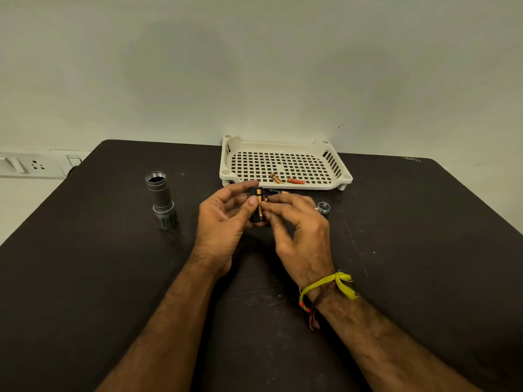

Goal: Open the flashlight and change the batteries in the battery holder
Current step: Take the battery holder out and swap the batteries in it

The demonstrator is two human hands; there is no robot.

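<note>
My left hand (223, 222) holds a black battery holder (256, 206) upright above the middle of the dark table; a black-and-gold battery shows in it. My right hand (300, 230) pinches a battery (264, 200) at the holder's right side with thumb and forefinger. The grey flashlight body (161, 199) stands head-down on the table to the left, its threaded end open at the top. Its tail cap (323, 207) lies to the right of my right hand. Another black-and-gold battery (278, 191) lies on the table just behind my fingers.
A cream slotted plastic tray (336, 179) sits at the back of the table (424, 250) and holds a brown battery (276, 178) and a red battery (296, 181). A wall socket plate (36, 164) is at the far left beyond the table edge.
</note>
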